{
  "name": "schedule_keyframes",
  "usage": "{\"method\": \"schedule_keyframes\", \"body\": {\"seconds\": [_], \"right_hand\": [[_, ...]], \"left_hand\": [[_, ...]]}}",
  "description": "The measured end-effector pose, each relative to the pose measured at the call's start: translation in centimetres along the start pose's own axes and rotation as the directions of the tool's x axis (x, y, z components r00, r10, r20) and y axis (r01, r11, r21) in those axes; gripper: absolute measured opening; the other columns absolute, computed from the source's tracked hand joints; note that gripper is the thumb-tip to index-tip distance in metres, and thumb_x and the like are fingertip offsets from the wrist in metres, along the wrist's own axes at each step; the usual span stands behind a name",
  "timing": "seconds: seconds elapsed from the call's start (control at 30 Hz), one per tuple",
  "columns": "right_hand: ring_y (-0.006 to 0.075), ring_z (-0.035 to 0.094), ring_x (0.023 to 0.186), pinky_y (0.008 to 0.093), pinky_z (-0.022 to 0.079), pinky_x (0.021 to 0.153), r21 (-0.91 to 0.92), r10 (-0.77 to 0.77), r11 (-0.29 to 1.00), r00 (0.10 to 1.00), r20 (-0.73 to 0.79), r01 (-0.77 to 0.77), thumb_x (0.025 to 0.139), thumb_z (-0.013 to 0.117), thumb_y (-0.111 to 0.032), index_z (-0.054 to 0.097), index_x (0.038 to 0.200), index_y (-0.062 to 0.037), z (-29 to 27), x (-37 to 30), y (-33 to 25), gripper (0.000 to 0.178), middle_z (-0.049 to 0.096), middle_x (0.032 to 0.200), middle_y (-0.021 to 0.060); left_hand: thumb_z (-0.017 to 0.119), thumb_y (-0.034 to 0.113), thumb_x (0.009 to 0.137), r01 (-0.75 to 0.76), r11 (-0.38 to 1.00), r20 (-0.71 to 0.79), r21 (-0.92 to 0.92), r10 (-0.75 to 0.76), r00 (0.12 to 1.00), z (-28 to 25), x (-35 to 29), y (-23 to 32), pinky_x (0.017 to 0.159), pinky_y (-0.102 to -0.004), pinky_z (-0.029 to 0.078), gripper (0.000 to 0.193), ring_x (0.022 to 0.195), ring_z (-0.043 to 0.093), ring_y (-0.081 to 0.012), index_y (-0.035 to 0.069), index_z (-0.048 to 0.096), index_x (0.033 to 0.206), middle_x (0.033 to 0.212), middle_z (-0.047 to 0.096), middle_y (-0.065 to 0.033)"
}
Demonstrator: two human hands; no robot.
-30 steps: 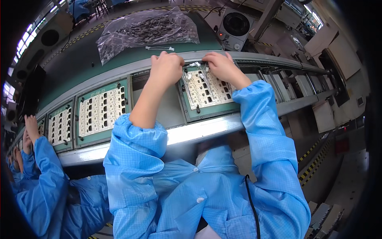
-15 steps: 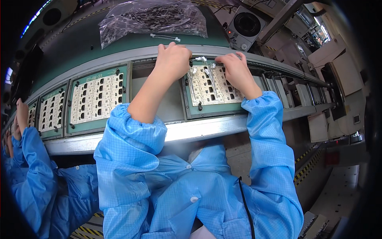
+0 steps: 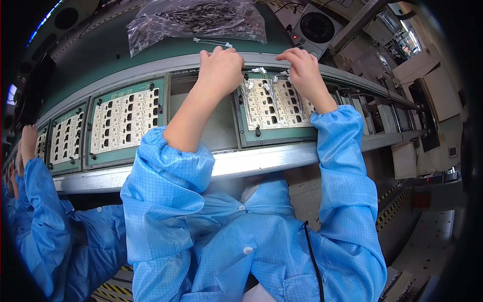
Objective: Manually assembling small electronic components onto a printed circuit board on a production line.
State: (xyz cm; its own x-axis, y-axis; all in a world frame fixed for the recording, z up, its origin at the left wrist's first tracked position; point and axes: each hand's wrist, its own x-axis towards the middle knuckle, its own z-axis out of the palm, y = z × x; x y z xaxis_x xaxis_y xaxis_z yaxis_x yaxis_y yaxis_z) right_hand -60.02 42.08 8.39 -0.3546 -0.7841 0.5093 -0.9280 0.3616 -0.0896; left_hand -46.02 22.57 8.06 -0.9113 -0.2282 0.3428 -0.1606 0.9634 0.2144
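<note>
Electronics factory, conveyor line point(image 3: 261, 161), PCB panels point(image 3: 126, 121), blue ESD smocks point(image 3: 241, 236)

Both your forearms rise from the lower middle of the frame to its upper centre, blue sleeves pushed back. Your left hand point(image 3: 221, 70) is curled, knuckles up. Your right hand point(image 3: 304, 70) bends at the wrist, fingertips point(image 3: 287, 54) pinched together.

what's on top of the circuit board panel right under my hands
White wired components stand along the top edge of the circuit board panel, with small black parts in rows. The right hand and left hand cover its upper corners, so what lies there is hidden.
</note>
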Motion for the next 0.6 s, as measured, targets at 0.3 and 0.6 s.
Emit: {"method": "schedule_keyframes", "body": {"seconds": [0.3, 0.6], "right_hand": [[0.0290, 0.056, 0.114, 0.0439, 0.037, 0.101, 0.036, 0.096, 0.995, 0.983, -0.154, -0.092, 0.089, 0.058, -0.014, 0.062, 0.121, -0.0106, -1.1, 0.1, -6.9, 0.032, 0.063, 0.116, 0.0087], [0.0469, 0.027, 0.145, 0.0738, 0.016, 0.110, -0.104, 0.182, 0.982, 0.936, 0.302, -0.157, 0.078, 0.073, -0.037, 0.032, 0.150, -0.0059, 2.1, -1.1, -13.8, 0.089, 0.034, 0.151, 0.0288]], "left_hand": [[0.065, 0.009, 0.078, 0.013, 1.000, 0.005, -0.010, -0.012, 1.000, -0.6, 0.1, -0.3, 0.094, -0.0490, 0.039, 0.027, 0.108, 0.060, -0.0265, 0.014, 0.077, 0.102, 0.108, 0.070, -0.0059], [0.057, 0.010, 0.085, -0.018, 0.993, -0.382, -0.118, -0.028, 0.924, -1.5, 0.7, -0.6, 0.088, -0.0477, 0.041, 0.024, 0.100, 0.063, -0.0283, 0.013, 0.075, 0.099, 0.100, 0.072, -0.0042]]}}
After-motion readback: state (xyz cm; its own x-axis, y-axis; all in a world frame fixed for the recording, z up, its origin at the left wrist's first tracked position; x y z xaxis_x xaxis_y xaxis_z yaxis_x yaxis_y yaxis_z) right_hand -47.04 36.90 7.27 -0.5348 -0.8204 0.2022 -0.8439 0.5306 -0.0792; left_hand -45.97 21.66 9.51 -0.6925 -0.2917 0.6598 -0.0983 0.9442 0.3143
